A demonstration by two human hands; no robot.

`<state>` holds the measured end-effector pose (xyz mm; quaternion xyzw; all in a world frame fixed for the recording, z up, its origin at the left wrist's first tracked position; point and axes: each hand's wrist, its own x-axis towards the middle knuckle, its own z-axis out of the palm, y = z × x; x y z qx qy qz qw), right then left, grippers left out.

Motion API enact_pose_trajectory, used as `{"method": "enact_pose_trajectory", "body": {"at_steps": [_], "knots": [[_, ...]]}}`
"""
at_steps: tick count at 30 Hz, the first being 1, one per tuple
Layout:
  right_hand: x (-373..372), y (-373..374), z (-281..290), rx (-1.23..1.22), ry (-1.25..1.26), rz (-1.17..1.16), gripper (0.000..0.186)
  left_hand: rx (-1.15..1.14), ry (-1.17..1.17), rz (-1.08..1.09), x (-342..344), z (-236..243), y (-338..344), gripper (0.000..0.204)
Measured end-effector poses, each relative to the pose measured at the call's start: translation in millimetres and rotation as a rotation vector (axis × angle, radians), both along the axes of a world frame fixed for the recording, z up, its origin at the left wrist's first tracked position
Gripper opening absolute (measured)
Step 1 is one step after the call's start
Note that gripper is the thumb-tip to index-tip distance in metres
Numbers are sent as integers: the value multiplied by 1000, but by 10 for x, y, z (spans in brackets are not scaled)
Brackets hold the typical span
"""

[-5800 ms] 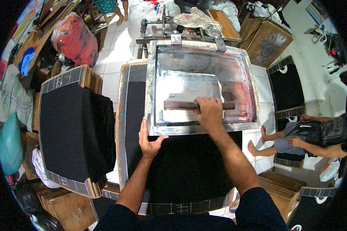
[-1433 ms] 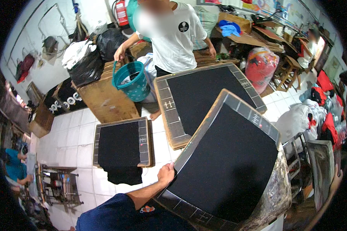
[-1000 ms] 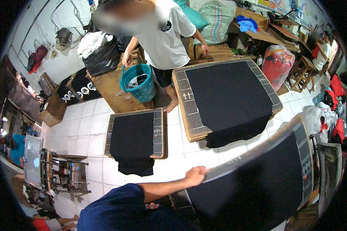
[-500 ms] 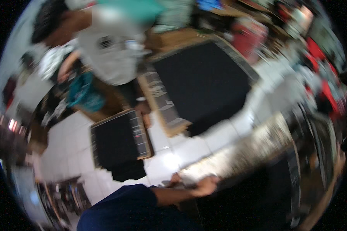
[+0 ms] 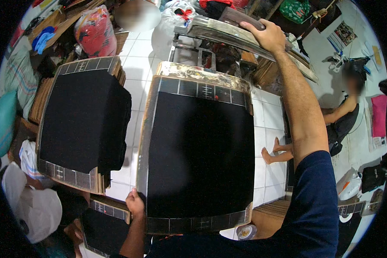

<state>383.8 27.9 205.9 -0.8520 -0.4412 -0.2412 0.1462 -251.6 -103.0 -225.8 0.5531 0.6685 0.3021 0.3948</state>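
Observation:
My right hand (image 5: 268, 38) reaches far forward, its fingers wrapped over the edge of a long, worn frame (image 5: 228, 36). A dark brown block (image 5: 238, 19) lies against that frame beside the fingers. Before me is a wide board (image 5: 144, 142) with black fabric (image 5: 202, 150) laid flat over it. Gridded strips cross both ends of the board, and its far end is stained and pale. My left hand (image 5: 135, 203) is closed at the board's near left edge, thumb up; what its fingers hold, if anything, is hidden.
Left, a stack of boards (image 5: 102, 182) carries more black fabric (image 5: 79, 120). Another fabric-covered board (image 5: 101, 232) is lower left, near a person in a white top (image 5: 34, 206). A seated person (image 5: 342, 124) is at right. A tape roll (image 5: 246, 232) is near my body.
My view has swung round, so the board is now upright before me and the stack is left. My right hand, formerly at the right rim, is now on the frame.

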Motion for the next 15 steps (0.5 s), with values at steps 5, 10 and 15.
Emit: {"method": "enact_pose_trajectory", "body": {"at_steps": [5, 10, 15], "knots": [[179, 78, 41, -2, -6, 2, 107, -68, 106, -54, -90, 229, 243, 54], [288, 162, 143, 22, 7, 13, 113, -122, 32, -56, 97, 418, 359, 46], [233, 225, 335, -45, 37, 11, 112, -177, 204, -103, 227, 539, 378, 55]]}}
